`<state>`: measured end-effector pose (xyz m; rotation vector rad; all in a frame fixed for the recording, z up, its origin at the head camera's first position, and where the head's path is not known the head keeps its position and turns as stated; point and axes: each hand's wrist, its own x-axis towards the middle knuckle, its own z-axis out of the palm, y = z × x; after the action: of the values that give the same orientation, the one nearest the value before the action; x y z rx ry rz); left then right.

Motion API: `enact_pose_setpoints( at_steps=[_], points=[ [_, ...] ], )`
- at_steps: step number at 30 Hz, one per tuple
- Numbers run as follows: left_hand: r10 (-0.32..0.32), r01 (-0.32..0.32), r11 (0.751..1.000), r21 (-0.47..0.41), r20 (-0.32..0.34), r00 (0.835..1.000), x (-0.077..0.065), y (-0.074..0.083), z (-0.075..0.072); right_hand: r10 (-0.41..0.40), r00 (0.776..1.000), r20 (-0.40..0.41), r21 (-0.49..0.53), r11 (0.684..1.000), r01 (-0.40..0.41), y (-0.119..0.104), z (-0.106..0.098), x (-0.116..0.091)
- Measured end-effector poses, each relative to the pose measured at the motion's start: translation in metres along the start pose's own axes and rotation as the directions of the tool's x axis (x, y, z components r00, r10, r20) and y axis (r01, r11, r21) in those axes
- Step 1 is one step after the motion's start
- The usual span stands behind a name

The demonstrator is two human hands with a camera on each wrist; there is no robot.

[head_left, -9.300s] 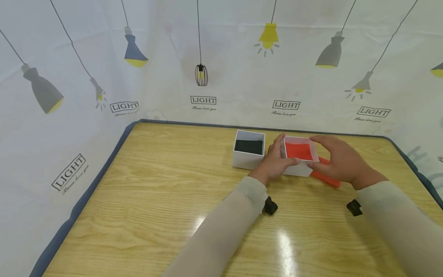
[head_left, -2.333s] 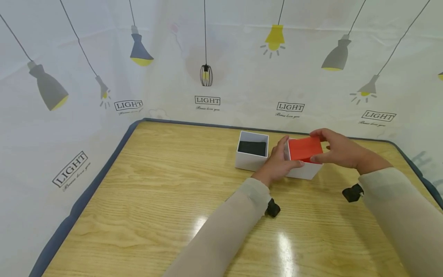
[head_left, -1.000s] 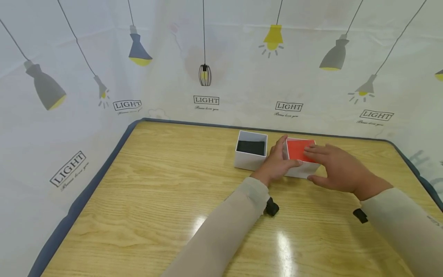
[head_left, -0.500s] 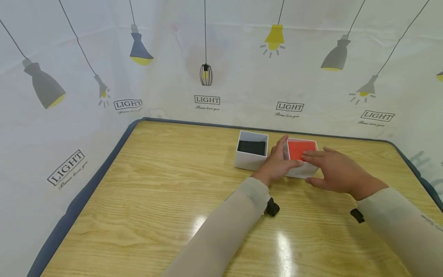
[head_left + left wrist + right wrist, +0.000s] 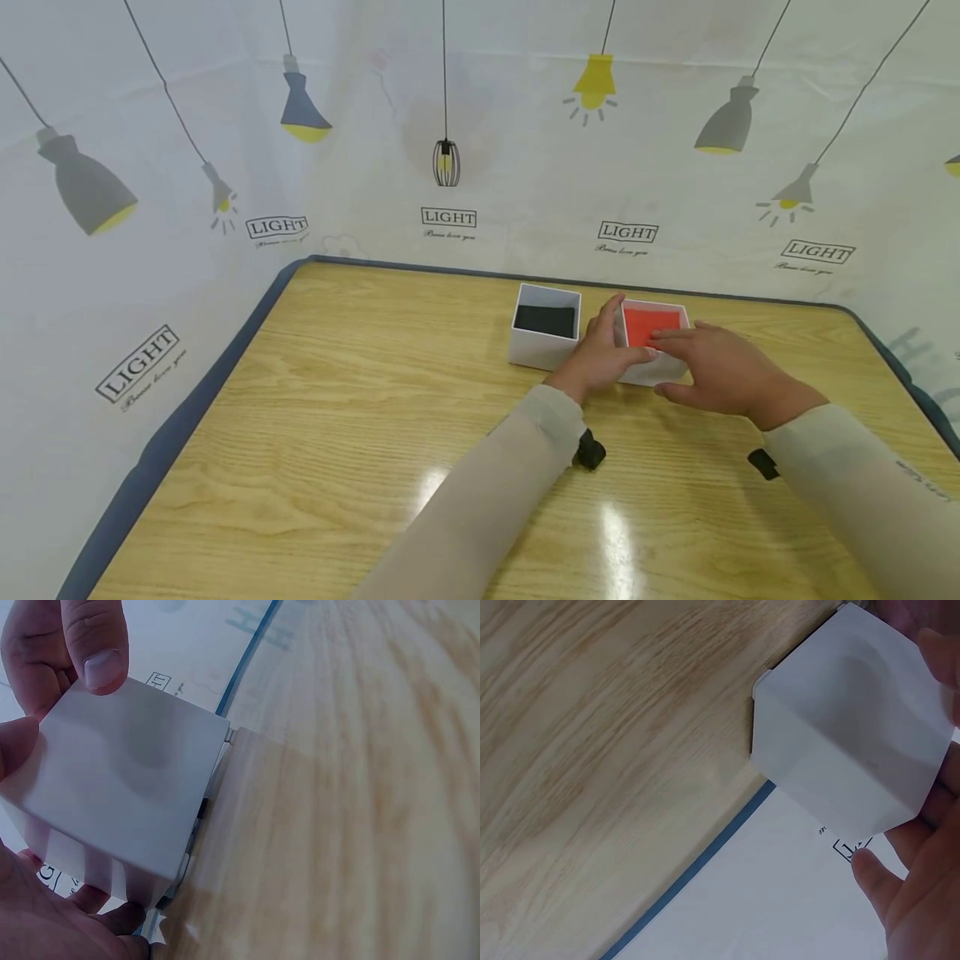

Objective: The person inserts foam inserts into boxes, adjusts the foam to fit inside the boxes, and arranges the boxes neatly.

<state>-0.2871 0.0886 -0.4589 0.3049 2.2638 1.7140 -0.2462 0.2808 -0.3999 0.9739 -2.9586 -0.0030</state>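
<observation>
My left hand (image 5: pixel 600 354) grips the right white box (image 5: pixel 651 367) by its left side, thumb over the front rim. Inside this box lies red folded material, cloth-like (image 5: pixel 652 323), below the rim. Straight fingers of my right hand (image 5: pixel 723 367) reach over the front right rim and rest on the red material, its thumb low outside near the box's front. Both wrist views show the box's white outer walls (image 5: pixel 127 765), with the red hidden. A second white box (image 5: pixel 536 350) stands just left of my left hand and holds a dark folded piece (image 5: pixel 546 320).
Both boxes stand near the back edge of a wood-grain table (image 5: pixel 360 417). Behind and around it hangs a pale printed curtain (image 5: pixel 510 150) with lamp drawings. A small black device (image 5: pixel 590 450) is at my left wrist, another (image 5: pixel 763 463) at my right.
Earlier a loose red piece lay right of the box; my right hand then held it at the box's mouth. Now the red sits lower inside, under my right fingers. My left hand kept its grip.
</observation>
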Motion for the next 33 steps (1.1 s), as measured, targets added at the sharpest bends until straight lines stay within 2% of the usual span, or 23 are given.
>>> enact_pose_setpoints(
  at_steps=[23, 29, 33],
  points=[
    [0.026, -0.026, 1.000, 0.008, 0.008, 1.000, 0.000, -0.006, -0.004, 0.044, 0.999, 0.016, 0.035, 0.998, -0.044, -0.012, 0.001, 0.007],
    [0.024, -0.024, 1.000, 0.011, 0.031, 0.999, -0.007, -0.008, -0.006, 0.045, 0.999, 0.016, 0.055, 0.997, -0.046, -0.014, 0.005, 0.009],
    [0.037, -0.040, 0.998, 0.049, 0.069, 0.997, -0.019, -0.003, -0.006, 0.044, 0.999, 0.010, 0.062, 0.997, -0.044, -0.014, 0.008, 0.010]
  ],
)
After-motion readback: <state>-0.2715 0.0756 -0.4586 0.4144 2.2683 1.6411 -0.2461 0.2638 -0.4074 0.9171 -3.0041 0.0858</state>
